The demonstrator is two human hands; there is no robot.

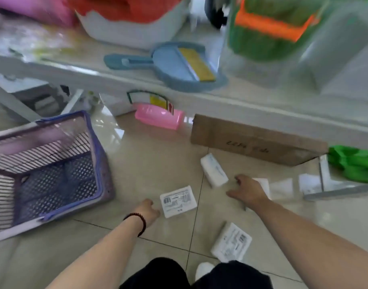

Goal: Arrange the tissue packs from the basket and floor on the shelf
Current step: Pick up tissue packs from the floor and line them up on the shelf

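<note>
Below, we see both bare hands over the tiled floor (153, 163); the left hand (147, 211), loosely curled and holding nothing, sits just beside a label-up tissue pack (177, 201); the right hand (248, 189), fingers spread and empty, hovers near another pack (214, 173); a third pack (232, 243) lies nearer us; the purple basket (99, 163) lies tipped at left, below the shelf (137, 84).

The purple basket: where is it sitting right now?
In the head view the purple basket lies tipped on its side on the floor at far left, below the shelf edge, left of the left hand and the nearest tissue pack.
</note>
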